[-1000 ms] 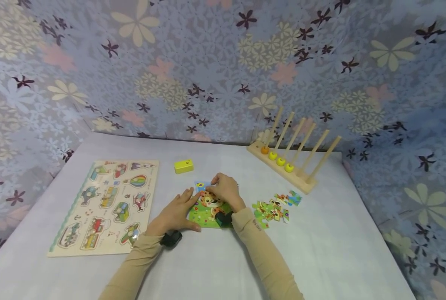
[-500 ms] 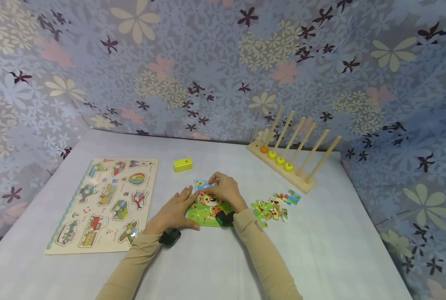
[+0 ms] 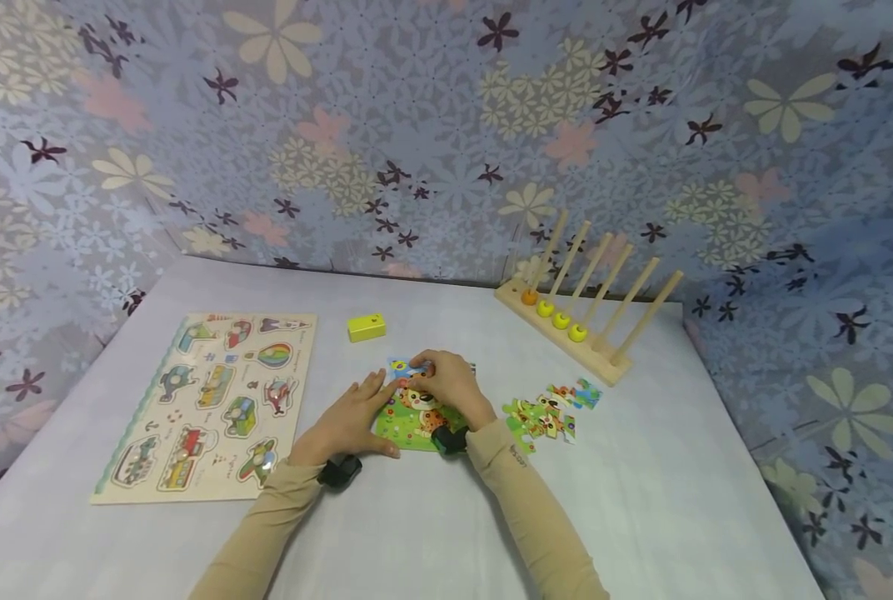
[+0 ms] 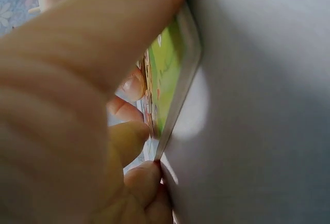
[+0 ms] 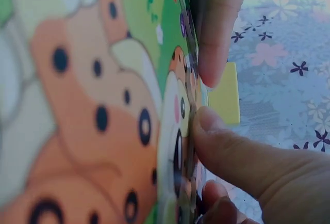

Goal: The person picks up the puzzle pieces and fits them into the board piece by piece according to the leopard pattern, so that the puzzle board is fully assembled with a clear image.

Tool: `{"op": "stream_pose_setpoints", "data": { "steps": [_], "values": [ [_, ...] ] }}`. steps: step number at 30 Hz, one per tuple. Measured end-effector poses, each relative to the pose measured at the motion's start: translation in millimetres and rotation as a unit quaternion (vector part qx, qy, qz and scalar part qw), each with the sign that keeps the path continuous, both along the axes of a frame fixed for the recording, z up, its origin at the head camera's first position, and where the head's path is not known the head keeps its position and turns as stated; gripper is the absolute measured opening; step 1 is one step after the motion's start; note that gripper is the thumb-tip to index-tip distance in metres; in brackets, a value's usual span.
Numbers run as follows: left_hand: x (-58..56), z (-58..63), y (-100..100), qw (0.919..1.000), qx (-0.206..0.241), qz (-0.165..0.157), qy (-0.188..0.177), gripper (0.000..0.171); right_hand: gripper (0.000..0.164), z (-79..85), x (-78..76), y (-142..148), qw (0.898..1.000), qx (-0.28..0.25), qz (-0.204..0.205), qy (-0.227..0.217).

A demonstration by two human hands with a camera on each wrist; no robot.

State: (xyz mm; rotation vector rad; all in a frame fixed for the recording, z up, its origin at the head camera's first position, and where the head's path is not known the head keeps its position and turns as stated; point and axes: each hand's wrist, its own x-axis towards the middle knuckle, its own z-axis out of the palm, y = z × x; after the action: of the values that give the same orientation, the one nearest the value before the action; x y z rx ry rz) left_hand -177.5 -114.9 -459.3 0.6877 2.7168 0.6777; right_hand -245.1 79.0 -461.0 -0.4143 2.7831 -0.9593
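Observation:
A jigsaw puzzle (image 3: 403, 427) with a spotted cartoon leopard on green lies in its flat tray at the table's middle. My left hand (image 3: 351, 421) rests at its left side, fingers extended along the edge and thumb at the near corner; the left wrist view shows that thumb (image 4: 98, 33) close up. Over the upper part of the puzzle, my right hand (image 3: 452, 385) has thumb and index finger bent about a puzzle piece at the picture's surface, mostly hidden by the fingers. In the right wrist view the right thumb (image 5: 232, 152) touches the picture.
Loose puzzle pieces (image 3: 540, 421) lie right of the puzzle. A wooden peg board (image 3: 281, 417) with vehicle pictures is at left. A yellow block (image 3: 366, 327) sits behind the puzzle. The wooden bead rack (image 3: 566, 333) with upright rods stands at the back right.
My right thumb and index finger have shifted slightly over the puzzle's upper part, the index finger now farther left. My left hand stays at the puzzle's left edge.

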Motion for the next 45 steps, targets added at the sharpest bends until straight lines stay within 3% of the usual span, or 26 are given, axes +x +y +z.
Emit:
{"op": "stream_pose_setpoints", "data": {
  "steps": [8, 11, 15, 18, 21, 24, 27, 31, 39, 45],
  "values": [
    [-2.8, -4.5, 0, 1.0000, -0.003, 0.001, 0.000, 0.108, 0.029, -1.4, -4.7, -4, 1.000, -0.007, 0.006, 0.000],
    [-2.6, -5.8, 0, 1.0000, -0.005, 0.005, -0.001, 0.108, 0.030, -1.4, -3.8, 3, 0.997, -0.067, 0.033, -0.032],
    [0.1, -6.8, 3, 0.9999, -0.006, 0.012, -0.007, 0.110, 0.038, -0.8, -1.4, 29, 0.977, -0.191, 0.052, -0.078],
    [2.9, -7.5, 4, 0.9998, -0.003, 0.013, -0.012, 0.112, 0.040, 2.9, 2.0, 64, 0.972, -0.229, 0.018, -0.047],
    [4.1, -7.2, 2, 0.9998, -0.007, 0.012, -0.012, 0.113, 0.038, 9.7, 8.8, 108, 0.976, -0.213, -0.051, -0.003],
    [2.4, -4.8, -3, 0.9998, -0.017, 0.012, -0.003, 0.113, 0.040, 15.8, 19.1, 151, 0.981, -0.147, -0.129, 0.010],
    [-0.1, -1.9, -5, 0.9997, -0.020, 0.013, 0.001, 0.115, 0.047, 21.0, 30.8, 185, 0.982, -0.055, -0.181, -0.017],
    [-1.3, -0.3, -4, 0.9997, -0.016, 0.014, -0.006, 0.117, 0.060, 25.9, 40.7, 208, 0.979, 0.041, -0.190, -0.062],
    [0.8, 0.1, 1, 0.9999, -0.005, 0.016, -0.005, 0.117, 0.062, 21.3, 41.8, 209, 0.974, 0.051, -0.212, -0.068],
    [2.0, 0.1, 4, 0.9998, -0.006, 0.014, -0.012, 0.117, 0.041, 23.1, 35.9, 200, 0.979, -0.007, -0.203, -0.020]
  ]
}}
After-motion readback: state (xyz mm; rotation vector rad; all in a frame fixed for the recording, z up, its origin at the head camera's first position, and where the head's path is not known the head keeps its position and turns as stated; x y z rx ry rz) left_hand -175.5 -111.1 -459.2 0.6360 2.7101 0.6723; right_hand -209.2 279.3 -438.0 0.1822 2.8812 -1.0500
